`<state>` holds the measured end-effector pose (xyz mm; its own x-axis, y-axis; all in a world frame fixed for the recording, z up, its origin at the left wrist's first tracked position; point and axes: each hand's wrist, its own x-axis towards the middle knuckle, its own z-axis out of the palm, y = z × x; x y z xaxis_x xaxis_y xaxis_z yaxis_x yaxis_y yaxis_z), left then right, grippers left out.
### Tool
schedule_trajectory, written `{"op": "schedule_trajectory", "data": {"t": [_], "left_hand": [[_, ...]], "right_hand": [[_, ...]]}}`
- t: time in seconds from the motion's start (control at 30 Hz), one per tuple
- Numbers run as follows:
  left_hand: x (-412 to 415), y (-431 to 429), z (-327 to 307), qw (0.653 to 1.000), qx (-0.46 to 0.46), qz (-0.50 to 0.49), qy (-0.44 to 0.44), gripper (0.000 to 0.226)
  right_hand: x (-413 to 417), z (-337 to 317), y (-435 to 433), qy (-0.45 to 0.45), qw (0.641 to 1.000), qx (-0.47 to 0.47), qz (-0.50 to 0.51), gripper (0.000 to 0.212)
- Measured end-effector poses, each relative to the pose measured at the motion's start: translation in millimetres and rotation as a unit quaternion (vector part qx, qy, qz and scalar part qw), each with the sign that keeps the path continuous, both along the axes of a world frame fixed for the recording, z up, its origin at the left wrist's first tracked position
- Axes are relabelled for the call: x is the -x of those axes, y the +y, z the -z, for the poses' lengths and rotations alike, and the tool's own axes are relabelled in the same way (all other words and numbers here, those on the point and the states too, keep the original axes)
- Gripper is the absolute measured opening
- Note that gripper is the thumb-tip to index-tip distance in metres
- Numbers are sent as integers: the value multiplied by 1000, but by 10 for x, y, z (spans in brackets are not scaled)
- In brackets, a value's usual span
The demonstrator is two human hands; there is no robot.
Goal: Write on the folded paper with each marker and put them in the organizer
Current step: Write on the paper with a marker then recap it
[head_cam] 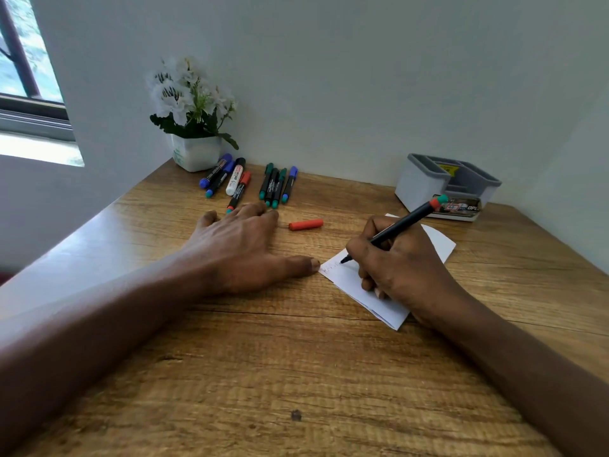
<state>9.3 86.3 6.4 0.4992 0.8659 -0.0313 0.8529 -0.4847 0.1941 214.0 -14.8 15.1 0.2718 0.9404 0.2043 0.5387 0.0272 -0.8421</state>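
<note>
Status: right hand (405, 268) has its fingers curled tight round the marker (400, 227), pinched low on the barrel near the nib, back end pointing up toward 1 o'clock. Nib is down on the folded paper (346, 280), close to its left edge; faint marks there, can't read them. Paper sits at 3 o'clock from centre of the surface (296, 374), mostly under my right hand. Left hand (237, 245) lies flat, palm down, fingers straight and spread, holding nothing; thumb tip touches the paper's left corner, fingertips near the ends of the other markers (250, 184), which lie in two bunches at 11 o'clock by the flower pot (196, 153). Red cap (305, 224) lies loose on the surface between my hands, at 10 o'clock from the paper. Organizer (418, 186) is at 1 o'clock from the paper, against the wall; from here I see no markers in it. Handling, my read: marker is light, stiff, smooth plastic, so a low pinch suits writing, but I'd shift to mid-barrel for capping and dropping it in. Cap looks like a push fit; it's round and could roll, so take it by the sides. Paper is thin and light, and the surface looks glossy, so it will likely skate unless the corner is pinned. Organizer looks like light plastic; lower markers in rather than toss, or it may shift.
</note>
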Motion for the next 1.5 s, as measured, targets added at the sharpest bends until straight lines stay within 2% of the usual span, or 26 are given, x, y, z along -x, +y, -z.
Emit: {"op": "schedule_trajectory", "data": {"t": [0.5, 0.6, 0.7, 0.8, 0.87, 0.97, 1.17, 1.27, 1.33, 1.43, 1.5], "left_hand": [[3, -7, -13, 1000, 9, -1, -8, 126], [2, -35, -27, 1000, 0, 1, -24, 122], [1, -114, -39, 996, -60, 9, -60, 117], [-36, -164, -75, 979, -151, 52, -128, 93], [-78, -132, -100, 968, -178, 87, -155, 71], [-177, -36, -119, 972, -148, 101, -152, 49], [-276, 172, -149, 982, -116, 92, -114, 31], [-265, 189, -92, 976, -108, 82, -169, 17], [-236, 173, -54, 958, -102, 81, -256, 12], [-168, 126, -47, 916, -37, 102, -385, 11], [-143, 87, -43, 907, 8, 131, -401, 10]], "right_hand": [[34, -10, -7, 16, 1000, 12, 23, 15], [-6, -37, 19, 80, 996, 15, 45, 19], [-42, -72, 54, 171, 984, 34, 39, 18], [-77, -120, 76, 242, 968, 60, 9, 17], [-95, -128, 92, 268, 961, 71, -1, 16], [-99, -140, 93, 291, 953, 79, -12, 16], [-152, -205, 92, 371, 923, 89, -54, 26], [-170, -218, 94, 394, 912, 92, -70, 39], [-194, -221, 99, 405, 906, 94, -81, 45], [-232, -210, 103, 422, 897, 101, -89, 47], [-238, -204, 106, 426, 894, 104, -94, 43]]}}
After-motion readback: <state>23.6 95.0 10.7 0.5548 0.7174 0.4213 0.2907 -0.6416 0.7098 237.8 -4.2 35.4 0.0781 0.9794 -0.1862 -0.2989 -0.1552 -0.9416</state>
